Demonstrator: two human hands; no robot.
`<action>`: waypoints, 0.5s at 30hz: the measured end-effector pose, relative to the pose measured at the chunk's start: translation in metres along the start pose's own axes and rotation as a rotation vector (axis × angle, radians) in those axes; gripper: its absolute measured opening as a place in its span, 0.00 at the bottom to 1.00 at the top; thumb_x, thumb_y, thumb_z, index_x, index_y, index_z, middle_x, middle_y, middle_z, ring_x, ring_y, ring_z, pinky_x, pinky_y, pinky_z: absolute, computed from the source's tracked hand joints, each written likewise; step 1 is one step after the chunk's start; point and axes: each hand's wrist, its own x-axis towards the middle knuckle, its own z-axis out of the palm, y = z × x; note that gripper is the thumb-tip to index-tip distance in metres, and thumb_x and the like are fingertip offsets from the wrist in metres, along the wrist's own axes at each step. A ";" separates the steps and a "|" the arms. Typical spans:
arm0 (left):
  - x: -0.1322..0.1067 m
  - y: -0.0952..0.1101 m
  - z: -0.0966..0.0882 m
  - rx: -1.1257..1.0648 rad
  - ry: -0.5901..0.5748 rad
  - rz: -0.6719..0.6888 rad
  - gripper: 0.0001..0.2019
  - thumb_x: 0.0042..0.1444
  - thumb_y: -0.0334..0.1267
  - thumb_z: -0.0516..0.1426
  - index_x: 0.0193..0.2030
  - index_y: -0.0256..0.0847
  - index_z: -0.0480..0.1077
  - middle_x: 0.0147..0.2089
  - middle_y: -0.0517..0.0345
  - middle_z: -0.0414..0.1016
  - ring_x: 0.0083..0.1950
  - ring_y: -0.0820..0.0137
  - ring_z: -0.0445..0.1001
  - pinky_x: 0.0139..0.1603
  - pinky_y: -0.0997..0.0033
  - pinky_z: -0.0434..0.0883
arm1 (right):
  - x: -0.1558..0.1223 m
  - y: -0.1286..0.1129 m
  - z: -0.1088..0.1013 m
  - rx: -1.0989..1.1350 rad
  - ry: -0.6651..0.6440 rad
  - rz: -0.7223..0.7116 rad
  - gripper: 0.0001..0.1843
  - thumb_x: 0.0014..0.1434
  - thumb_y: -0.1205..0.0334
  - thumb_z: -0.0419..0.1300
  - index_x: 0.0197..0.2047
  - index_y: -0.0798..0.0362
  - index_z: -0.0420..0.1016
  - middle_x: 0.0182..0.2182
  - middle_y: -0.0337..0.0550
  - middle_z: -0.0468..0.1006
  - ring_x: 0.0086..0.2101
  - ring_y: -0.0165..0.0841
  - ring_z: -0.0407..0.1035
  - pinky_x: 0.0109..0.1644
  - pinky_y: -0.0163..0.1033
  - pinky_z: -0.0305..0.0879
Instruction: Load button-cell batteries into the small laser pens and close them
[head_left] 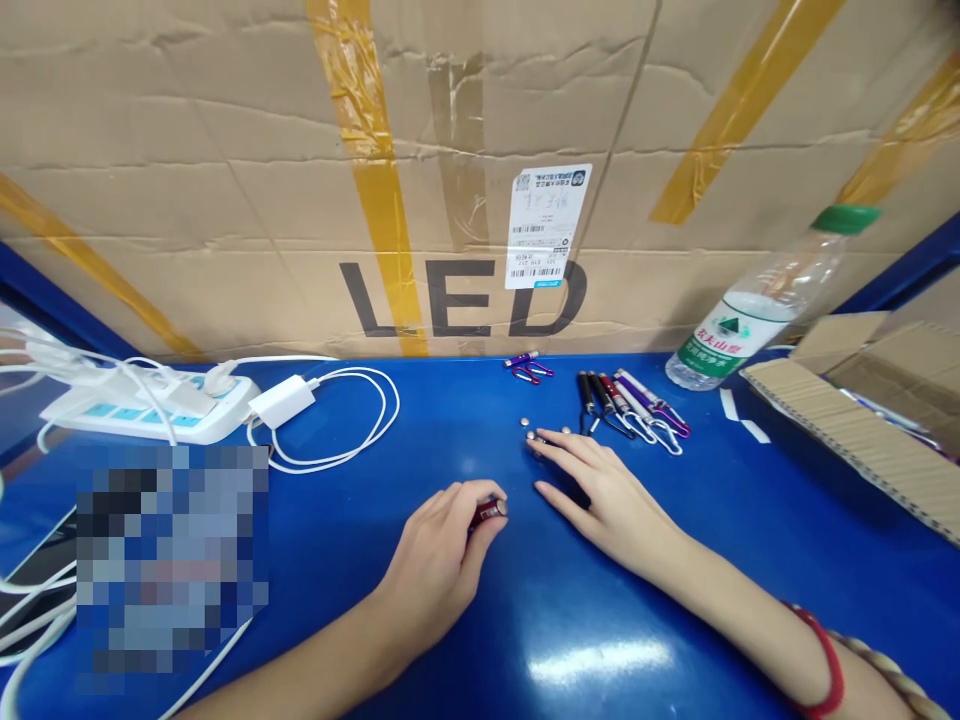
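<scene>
In my left hand, thumb and fingers are closed around a small dark red flashlight tube; its silvery round end points right, and the rest is hidden by the fingers. My right hand reaches over the blue table with its fingers apart and stretched out. Its fingertips touch or hover over small silver button cells; I cannot tell which. Another button cell lies just beyond them, and one more shows behind the knuckles.
Beyond my right hand lie several mini flashlights with clips, and a purple one near the large cardboard box. A water bottle and an open carton stand right. A power strip with white cables is left.
</scene>
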 end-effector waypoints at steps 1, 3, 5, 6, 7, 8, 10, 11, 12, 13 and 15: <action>0.000 0.000 0.000 0.003 -0.003 -0.007 0.06 0.61 0.33 0.48 0.44 0.42 0.61 0.35 0.65 0.70 0.34 0.81 0.69 0.36 0.81 0.66 | 0.000 0.000 0.000 0.004 0.003 -0.004 0.20 0.65 0.59 0.51 0.59 0.54 0.62 0.57 0.46 0.61 0.56 0.40 0.55 0.57 0.50 0.58; 0.000 0.000 0.000 0.008 -0.012 -0.021 0.06 0.61 0.33 0.47 0.44 0.42 0.61 0.35 0.65 0.70 0.34 0.81 0.70 0.37 0.81 0.66 | 0.000 0.000 -0.001 0.009 0.007 -0.005 0.20 0.65 0.59 0.51 0.58 0.55 0.62 0.56 0.47 0.62 0.55 0.40 0.56 0.57 0.50 0.58; -0.001 0.000 0.000 0.009 -0.022 -0.023 0.06 0.61 0.33 0.47 0.45 0.41 0.61 0.36 0.64 0.70 0.35 0.81 0.70 0.37 0.81 0.66 | 0.000 -0.001 -0.002 0.006 0.016 -0.001 0.20 0.64 0.59 0.52 0.58 0.55 0.63 0.55 0.48 0.64 0.55 0.40 0.57 0.56 0.49 0.58; -0.001 0.001 0.000 0.007 -0.025 -0.021 0.07 0.61 0.33 0.47 0.45 0.41 0.61 0.36 0.63 0.70 0.35 0.81 0.70 0.37 0.81 0.66 | 0.000 -0.002 -0.002 0.000 0.024 0.003 0.20 0.63 0.60 0.53 0.58 0.55 0.63 0.54 0.47 0.64 0.54 0.39 0.57 0.55 0.49 0.59; -0.002 0.001 0.000 0.004 -0.027 -0.017 0.07 0.61 0.33 0.47 0.45 0.40 0.62 0.36 0.63 0.70 0.35 0.81 0.70 0.37 0.81 0.66 | 0.000 -0.003 -0.003 -0.005 0.034 0.009 0.20 0.63 0.60 0.54 0.57 0.55 0.63 0.54 0.48 0.65 0.54 0.39 0.58 0.54 0.48 0.60; -0.002 0.001 0.000 0.001 -0.023 -0.012 0.07 0.61 0.34 0.47 0.44 0.40 0.62 0.36 0.63 0.70 0.35 0.81 0.70 0.37 0.81 0.66 | 0.000 -0.004 -0.003 -0.009 0.045 0.017 0.20 0.63 0.60 0.54 0.57 0.55 0.64 0.53 0.48 0.65 0.53 0.40 0.59 0.54 0.48 0.60; -0.003 0.001 0.001 0.000 -0.009 0.001 0.07 0.61 0.34 0.47 0.44 0.39 0.62 0.35 0.62 0.70 0.35 0.81 0.70 0.37 0.81 0.66 | 0.000 -0.005 -0.004 -0.009 0.061 0.033 0.20 0.62 0.60 0.55 0.56 0.55 0.65 0.52 0.49 0.66 0.52 0.40 0.60 0.52 0.48 0.61; -0.003 0.002 0.001 0.003 -0.001 0.007 0.07 0.61 0.34 0.47 0.44 0.39 0.62 0.35 0.62 0.70 0.35 0.81 0.70 0.37 0.81 0.66 | 0.000 -0.005 -0.005 -0.005 0.063 0.041 0.19 0.62 0.60 0.55 0.56 0.55 0.65 0.52 0.49 0.66 0.51 0.40 0.61 0.52 0.47 0.61; -0.003 0.002 0.001 0.007 0.005 0.011 0.07 0.61 0.34 0.47 0.44 0.39 0.62 0.35 0.62 0.70 0.35 0.81 0.70 0.37 0.81 0.66 | 0.001 -0.005 -0.005 0.000 0.061 0.048 0.19 0.62 0.60 0.55 0.55 0.55 0.65 0.51 0.49 0.67 0.51 0.40 0.62 0.51 0.47 0.62; -0.003 0.002 0.001 0.009 0.011 0.016 0.07 0.61 0.34 0.47 0.44 0.39 0.62 0.35 0.62 0.70 0.35 0.81 0.70 0.37 0.81 0.66 | 0.001 -0.004 -0.006 0.006 0.060 0.055 0.19 0.62 0.60 0.55 0.55 0.55 0.66 0.51 0.49 0.67 0.50 0.39 0.62 0.51 0.47 0.62; -0.003 0.002 0.000 0.006 0.005 0.019 0.07 0.61 0.34 0.47 0.44 0.39 0.62 0.36 0.62 0.70 0.35 0.81 0.70 0.37 0.82 0.66 | 0.002 -0.003 -0.006 0.015 0.054 0.071 0.18 0.61 0.61 0.56 0.55 0.55 0.66 0.50 0.49 0.67 0.49 0.38 0.63 0.51 0.46 0.62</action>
